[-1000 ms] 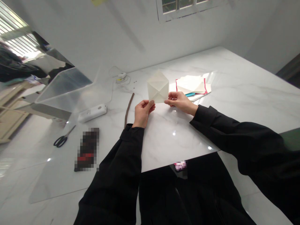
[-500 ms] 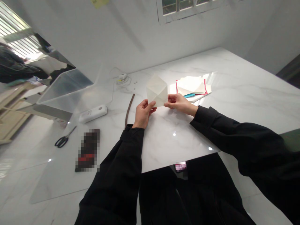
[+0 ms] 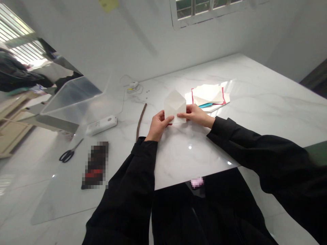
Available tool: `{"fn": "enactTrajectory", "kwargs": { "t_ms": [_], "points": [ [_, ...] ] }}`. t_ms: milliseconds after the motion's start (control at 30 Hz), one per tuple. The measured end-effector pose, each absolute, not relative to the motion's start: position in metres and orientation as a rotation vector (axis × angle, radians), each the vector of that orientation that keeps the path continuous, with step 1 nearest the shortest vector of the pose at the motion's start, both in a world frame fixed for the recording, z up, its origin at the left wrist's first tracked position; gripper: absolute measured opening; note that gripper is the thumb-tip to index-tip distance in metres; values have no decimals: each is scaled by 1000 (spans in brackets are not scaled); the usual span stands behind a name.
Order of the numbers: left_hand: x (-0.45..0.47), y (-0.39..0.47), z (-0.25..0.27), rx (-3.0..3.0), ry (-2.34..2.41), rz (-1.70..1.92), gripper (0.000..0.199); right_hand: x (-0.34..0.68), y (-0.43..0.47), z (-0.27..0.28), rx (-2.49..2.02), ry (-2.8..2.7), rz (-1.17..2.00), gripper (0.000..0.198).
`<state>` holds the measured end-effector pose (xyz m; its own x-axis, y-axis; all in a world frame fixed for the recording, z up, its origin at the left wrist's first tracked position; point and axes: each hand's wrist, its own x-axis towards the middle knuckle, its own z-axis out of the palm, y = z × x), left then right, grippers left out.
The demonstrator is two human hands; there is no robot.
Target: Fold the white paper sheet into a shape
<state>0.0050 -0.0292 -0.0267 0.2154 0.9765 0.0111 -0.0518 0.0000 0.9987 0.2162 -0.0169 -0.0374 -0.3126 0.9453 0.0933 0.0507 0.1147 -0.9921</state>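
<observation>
A cream paper envelope (image 3: 175, 107) is held up above the table, its pointed flap standing upward and its folded seams facing me. My left hand (image 3: 159, 125) pinches the lower left corner, thumb across the front. At the lower right, my right hand (image 3: 198, 115) grips the edge with its thumb laid on the front; the fingers of both hands are partly hidden behind the paper. Just beyond my right hand lies a pile of cream papers (image 3: 208, 93) with red edges and a blue piece (image 3: 205, 105) sticking out.
A brown strip (image 3: 141, 119) lies left of my left hand. Farther left are a white power strip-like device (image 3: 101, 125), black-handled scissors (image 3: 66, 156), a blurred dark item (image 3: 95, 165) and a clear plastic bin (image 3: 74, 98). A white cable (image 3: 133, 86) rests near the wall.
The envelope has moved slightly right and lower. My right thumb has slid inward from its edge onto its front, and my left hand has shifted right with it.
</observation>
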Motion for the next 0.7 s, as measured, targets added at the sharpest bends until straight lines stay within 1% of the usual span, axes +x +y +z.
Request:
{"fn": "enactTrajectory", "kwargs": {
  "t_ms": [100,167,400,533,600,700],
  "points": [
    [4,-29,-27,1210,994,1140,48,218,-18,-36,-1040,-1589,1372,34],
    [4,-28,-27,1182,1014,1161,49,220,-18,-35,-1048,-1624,1392,33],
    [6,-31,-25,1190,974,1078,60,220,-19,-35,-1011,-1610,1385,33],
    [5,-32,-22,1169,985,1108,68,220,-21,-32,-1043,-1614,1401,32],
    [4,-31,-21,1169,970,1137,65,220,-22,-30,-1038,-1611,1425,32],
    [4,-29,-22,1175,937,1168,49,221,-24,-28,-1035,-1626,1458,31]
  ]
}}
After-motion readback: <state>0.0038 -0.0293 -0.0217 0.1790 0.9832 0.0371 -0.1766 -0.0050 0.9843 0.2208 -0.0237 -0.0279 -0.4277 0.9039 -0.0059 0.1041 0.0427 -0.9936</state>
